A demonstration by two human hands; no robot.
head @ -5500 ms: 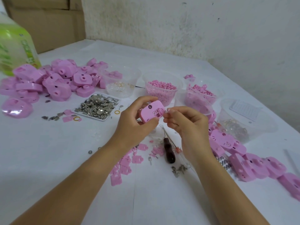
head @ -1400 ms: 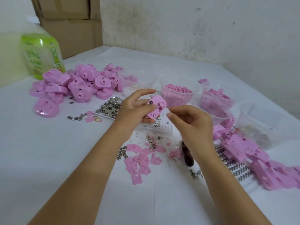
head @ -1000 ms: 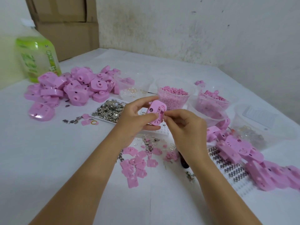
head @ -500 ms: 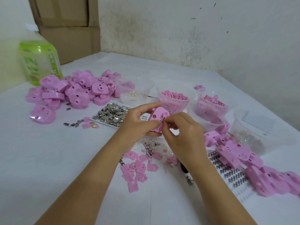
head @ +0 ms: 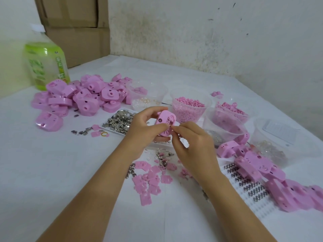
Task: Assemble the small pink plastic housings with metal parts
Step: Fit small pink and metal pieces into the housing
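Observation:
My left hand (head: 143,130) grips a small pink housing (head: 165,122) above the table's middle, thumb on its front and fingers curled over its top. My right hand (head: 190,145) pinches thumb and forefinger at the housing's lower right side; something small seems to sit between the fingertips, too tiny to name. A flat white tray of small metal parts (head: 120,122) lies just left of the hands. Loose pink plates (head: 148,179) and a few metal pieces (head: 163,155) lie on the cloth below the hands.
A heap of pink housings (head: 83,98) fills the back left beside a green bottle (head: 46,65). Clear tubs (head: 189,105) of pink bits stand behind the hands. More housings (head: 251,165) and a white spring tray (head: 248,187) lie at the right.
The right hand came back to the housing after a short gap and now pinches at its lower edge. Both hands sank slightly. The left hand kept hold of the housing throughout.

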